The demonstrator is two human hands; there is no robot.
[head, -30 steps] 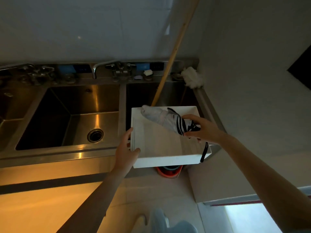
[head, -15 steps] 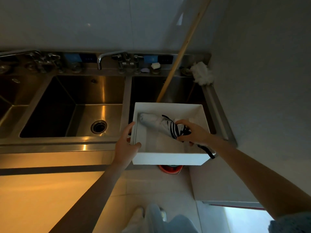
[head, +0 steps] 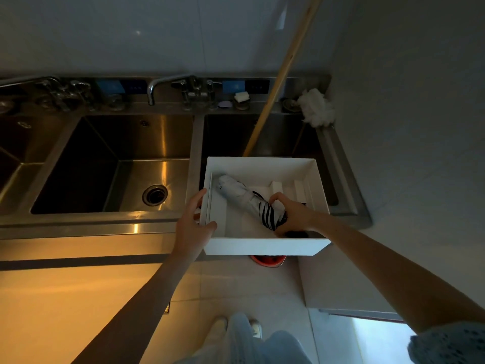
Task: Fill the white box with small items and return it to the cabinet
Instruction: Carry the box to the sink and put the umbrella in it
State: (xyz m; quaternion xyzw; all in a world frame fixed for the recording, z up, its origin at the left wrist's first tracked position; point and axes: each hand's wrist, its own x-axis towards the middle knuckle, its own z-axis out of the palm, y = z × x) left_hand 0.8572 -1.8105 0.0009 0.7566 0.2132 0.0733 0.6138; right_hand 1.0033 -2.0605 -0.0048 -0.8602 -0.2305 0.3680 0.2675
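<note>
White rectangular cardboard box (head: 262, 246) now holds the folded white, black-striped umbrella (head: 233, 189), lowered inside (first item in). Right hand (head: 294, 216) clasps it; left hand (head: 191, 227) pinches the box's wall.

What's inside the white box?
A folded striped umbrella lies diagonally, its near end gripped by the right hand; white dividers sit beside it. The hand hides what lies beneath.

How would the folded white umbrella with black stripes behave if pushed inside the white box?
The folded white umbrella with black stripes looks cylindrical, so it may roll on the flat floor of the white box. Its wrinkled fabric probably yields under the right hand.
</note>
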